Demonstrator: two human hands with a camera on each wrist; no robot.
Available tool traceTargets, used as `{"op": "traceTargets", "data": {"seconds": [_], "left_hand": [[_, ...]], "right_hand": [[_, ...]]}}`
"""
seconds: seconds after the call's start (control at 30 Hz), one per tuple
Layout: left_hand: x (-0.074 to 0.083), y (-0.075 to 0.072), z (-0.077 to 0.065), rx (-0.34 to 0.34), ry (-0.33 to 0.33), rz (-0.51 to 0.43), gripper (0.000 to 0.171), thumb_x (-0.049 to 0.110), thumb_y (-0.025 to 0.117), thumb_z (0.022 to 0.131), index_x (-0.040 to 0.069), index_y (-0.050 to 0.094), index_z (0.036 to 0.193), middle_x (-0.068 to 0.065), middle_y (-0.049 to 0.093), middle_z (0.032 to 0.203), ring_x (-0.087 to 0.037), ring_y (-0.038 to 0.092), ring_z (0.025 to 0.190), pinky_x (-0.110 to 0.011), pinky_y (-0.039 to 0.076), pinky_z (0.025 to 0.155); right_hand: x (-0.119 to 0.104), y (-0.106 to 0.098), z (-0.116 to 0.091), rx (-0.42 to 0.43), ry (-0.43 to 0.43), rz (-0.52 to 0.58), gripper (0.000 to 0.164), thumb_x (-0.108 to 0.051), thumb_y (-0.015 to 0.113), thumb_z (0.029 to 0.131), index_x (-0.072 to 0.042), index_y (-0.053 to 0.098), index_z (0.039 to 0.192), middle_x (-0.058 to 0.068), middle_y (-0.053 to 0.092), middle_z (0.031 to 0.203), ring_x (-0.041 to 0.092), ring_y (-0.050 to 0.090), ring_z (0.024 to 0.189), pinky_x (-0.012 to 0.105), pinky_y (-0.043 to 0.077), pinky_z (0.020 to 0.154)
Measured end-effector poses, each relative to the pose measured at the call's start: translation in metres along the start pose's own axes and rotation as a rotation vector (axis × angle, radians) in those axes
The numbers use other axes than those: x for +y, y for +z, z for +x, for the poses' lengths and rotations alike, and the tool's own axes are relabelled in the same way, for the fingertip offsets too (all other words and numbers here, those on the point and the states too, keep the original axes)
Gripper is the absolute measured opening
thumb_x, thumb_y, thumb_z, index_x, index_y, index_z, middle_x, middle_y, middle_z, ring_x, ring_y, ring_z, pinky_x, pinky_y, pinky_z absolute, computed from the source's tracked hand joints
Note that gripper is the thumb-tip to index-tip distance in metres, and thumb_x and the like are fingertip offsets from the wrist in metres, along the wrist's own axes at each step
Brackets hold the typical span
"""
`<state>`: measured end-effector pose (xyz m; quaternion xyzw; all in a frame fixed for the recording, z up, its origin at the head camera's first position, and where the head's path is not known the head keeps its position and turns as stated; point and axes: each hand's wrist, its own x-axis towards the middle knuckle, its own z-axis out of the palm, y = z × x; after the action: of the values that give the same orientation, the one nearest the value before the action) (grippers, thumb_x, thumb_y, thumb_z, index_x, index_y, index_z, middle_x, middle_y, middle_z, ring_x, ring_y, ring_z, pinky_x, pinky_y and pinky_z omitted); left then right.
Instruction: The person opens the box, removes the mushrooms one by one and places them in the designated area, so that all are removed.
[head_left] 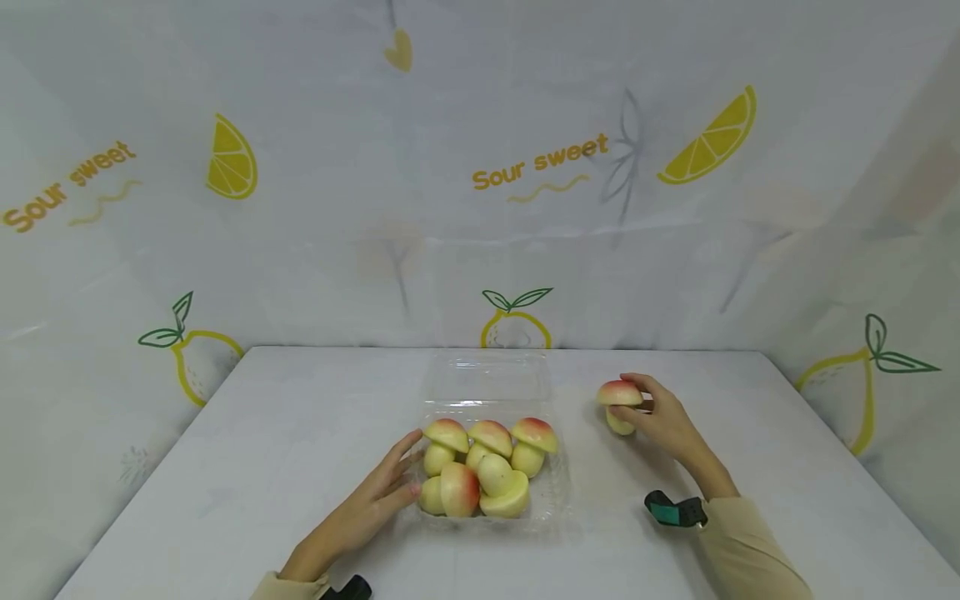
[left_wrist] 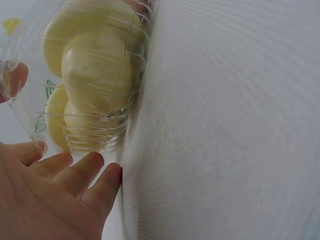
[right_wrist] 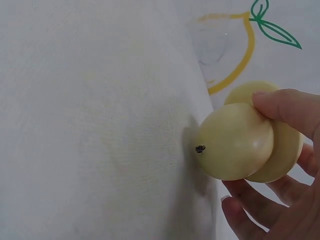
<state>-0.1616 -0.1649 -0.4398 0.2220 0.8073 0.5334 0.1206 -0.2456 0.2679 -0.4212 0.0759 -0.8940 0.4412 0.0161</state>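
Note:
A clear plastic clamshell box [head_left: 551,492] stands on the table with its lid [head_left: 487,375] folded back. Inside lie several toy mushrooms [head_left: 491,437] with yellow stems and red-tinged caps, some upright, some tipped over. My left hand [head_left: 371,492] rests against the box's left side, its fingers [left_wrist: 82,170] spread and fairly straight at the ribbed wall and the thumb at the near corner. To the right of the box, my right hand [head_left: 663,417] pinches another toy mushroom [right_wrist: 237,142] by the cap between thumb and fingers. Its stem points downward, with a small dark spot on the end.
A white cloth covers the table [head_left: 262,417]. Behind it hangs a white backdrop [head_left: 337,208] printed with lemons and lettering. A dark strap device [head_left: 675,510] sits at my right wrist.

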Motion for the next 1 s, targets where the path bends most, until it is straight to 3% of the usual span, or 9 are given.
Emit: {"op": "traceTargets", "data": {"seconds": [0.13,0.3,0.6,1.0], "left_hand": [[-0.0008,0.0002,0.0004,-0.003,0.02,0.01,0.068,0.02,0.046,0.105,0.005,0.007,0.159,-0.021,0.006,0.166,-0.049,0.02,0.148,-0.067,0.023,0.115],[-0.0013,0.0001,-0.0002,-0.005,-0.002,-0.003,0.069,0.02,0.046,0.105,0.008,0.006,0.16,-0.019,0.005,0.167,-0.046,0.019,0.15,-0.065,0.021,0.117],[-0.0026,-0.0006,0.0001,-0.007,-0.012,-0.015,0.07,0.02,0.046,0.105,0.008,0.005,0.16,-0.018,0.005,0.167,-0.046,0.02,0.15,-0.065,0.021,0.117],[-0.0023,-0.0013,-0.0003,-0.014,-0.008,-0.011,0.07,0.021,0.045,0.105,0.008,0.004,0.16,-0.019,0.003,0.167,-0.047,0.019,0.15,-0.066,0.02,0.117]], "right_hand": [[0.0026,0.0011,0.0017,-0.006,0.016,0.0,0.066,-0.025,0.067,0.095,0.001,0.037,0.148,0.029,0.043,0.147,0.047,0.059,0.12,0.031,0.053,0.081],[0.0033,0.0019,0.0017,-0.024,0.04,0.008,0.069,-0.026,0.064,0.098,0.005,0.031,0.15,0.032,0.04,0.148,0.049,0.055,0.124,0.036,0.054,0.087],[0.0074,0.0071,0.0005,-0.009,0.11,0.004,0.075,-0.035,0.06,0.099,0.007,0.025,0.149,0.035,0.035,0.149,0.052,0.045,0.133,0.054,0.048,0.103],[0.0087,0.0084,-0.0007,0.029,0.097,-0.026,0.075,-0.038,0.06,0.099,0.008,0.026,0.149,0.036,0.037,0.147,0.052,0.049,0.129,0.056,0.048,0.102]]}}
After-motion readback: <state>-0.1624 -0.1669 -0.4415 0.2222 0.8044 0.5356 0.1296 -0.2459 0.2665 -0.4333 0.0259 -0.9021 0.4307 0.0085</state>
